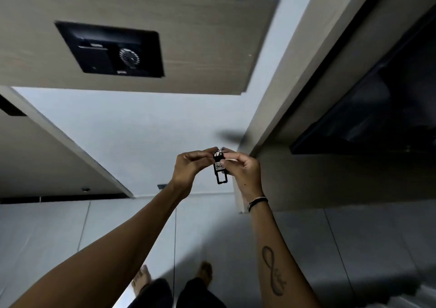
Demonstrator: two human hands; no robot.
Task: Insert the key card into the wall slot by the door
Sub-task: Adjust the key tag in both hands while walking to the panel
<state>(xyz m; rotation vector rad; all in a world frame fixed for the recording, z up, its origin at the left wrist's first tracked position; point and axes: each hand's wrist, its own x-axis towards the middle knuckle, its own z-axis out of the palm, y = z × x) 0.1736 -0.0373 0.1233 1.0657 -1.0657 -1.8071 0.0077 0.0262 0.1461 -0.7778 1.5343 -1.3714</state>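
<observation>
While both hands meet out in front of the chest, the left hand (pixel 188 166) and right hand (pixel 243 168) pinch the top of one black key card (pixel 220 168) that dangles between them. I'd judge it wise to let one hand take it, turn its free end forward, and square it before reaching up and left to the single dark wall slot (pixel 111 51), well apart.
</observation>
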